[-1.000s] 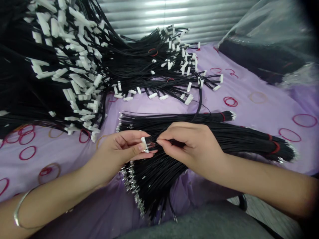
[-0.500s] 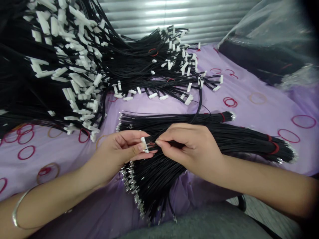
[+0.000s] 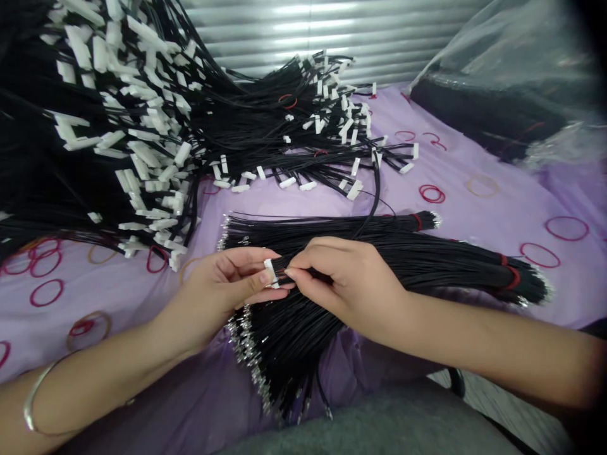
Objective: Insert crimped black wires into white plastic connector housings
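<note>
My left hand [image 3: 227, 287] pinches a small white connector housing [image 3: 270, 273] between thumb and fingers. My right hand [image 3: 346, 281] is closed in a pinch on thin black wires [image 3: 303, 268] right at the housing, fingertips almost touching it. Both hands hover over a fanned bundle of black wires [image 3: 294, 341] with metal terminal ends, lying on the purple cloth [image 3: 118, 297]. The bundle is bound with red rubber bands at its right end [image 3: 512, 277].
A large pile of finished black wires with white connectors [image 3: 142, 126] fills the left and back. Loose red rubber bands [image 3: 431, 193] lie scattered on the cloth. A clear plastic bag of black wires [image 3: 497, 101] sits at the back right. A grey surface [image 3: 379, 430] is below.
My right hand has slid slightly left, closer to the white housing. The view has shifted a little; the left hand keeps its grip.
</note>
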Demonstrator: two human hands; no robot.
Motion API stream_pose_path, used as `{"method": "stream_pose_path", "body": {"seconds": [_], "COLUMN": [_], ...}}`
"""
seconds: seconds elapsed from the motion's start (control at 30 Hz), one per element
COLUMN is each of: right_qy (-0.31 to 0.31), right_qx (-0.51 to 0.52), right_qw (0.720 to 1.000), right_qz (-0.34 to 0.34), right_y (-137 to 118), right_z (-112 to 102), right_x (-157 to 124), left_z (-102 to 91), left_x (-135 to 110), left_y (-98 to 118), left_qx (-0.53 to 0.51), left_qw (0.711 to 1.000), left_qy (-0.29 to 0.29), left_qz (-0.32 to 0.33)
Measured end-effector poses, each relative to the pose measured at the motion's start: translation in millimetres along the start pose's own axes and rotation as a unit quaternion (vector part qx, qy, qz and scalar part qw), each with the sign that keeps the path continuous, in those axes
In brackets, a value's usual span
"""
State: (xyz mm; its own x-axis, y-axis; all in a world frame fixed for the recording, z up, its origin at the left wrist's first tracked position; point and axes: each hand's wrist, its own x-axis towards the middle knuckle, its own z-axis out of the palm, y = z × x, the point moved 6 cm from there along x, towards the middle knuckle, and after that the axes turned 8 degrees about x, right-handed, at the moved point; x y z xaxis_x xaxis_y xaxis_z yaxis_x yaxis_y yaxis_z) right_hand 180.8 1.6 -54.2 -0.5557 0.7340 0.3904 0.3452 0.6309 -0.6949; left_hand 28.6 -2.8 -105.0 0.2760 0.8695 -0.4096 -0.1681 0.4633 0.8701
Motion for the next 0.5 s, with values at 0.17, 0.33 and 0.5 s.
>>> {"method": "stream_pose_path", "body": {"seconds": [0.17,0.33,0.5], "right_qy": [-0.029,-0.009,-0.008], "right_qx": [-0.082,-0.158,-0.208], "right_qw": [0.993,0.981,0.972], "right_qz": [-0.085,-0.109,-0.112], "right_y": [-9,-13,-19], "right_z": [0,3,6], "right_x": [-4,-7,-6], "left_z": [0.5,-1.3,-1.0], "left_x": [1,1,0], "left_y": [-1,-1,-1], "left_qx": [-0.009,-0.018,-0.003], "left_qw": [1.000,0.999,1.000], "left_qy": [0.012,0.024,0.018], "left_qz": [-0.026,-0.027,-0.018]}}
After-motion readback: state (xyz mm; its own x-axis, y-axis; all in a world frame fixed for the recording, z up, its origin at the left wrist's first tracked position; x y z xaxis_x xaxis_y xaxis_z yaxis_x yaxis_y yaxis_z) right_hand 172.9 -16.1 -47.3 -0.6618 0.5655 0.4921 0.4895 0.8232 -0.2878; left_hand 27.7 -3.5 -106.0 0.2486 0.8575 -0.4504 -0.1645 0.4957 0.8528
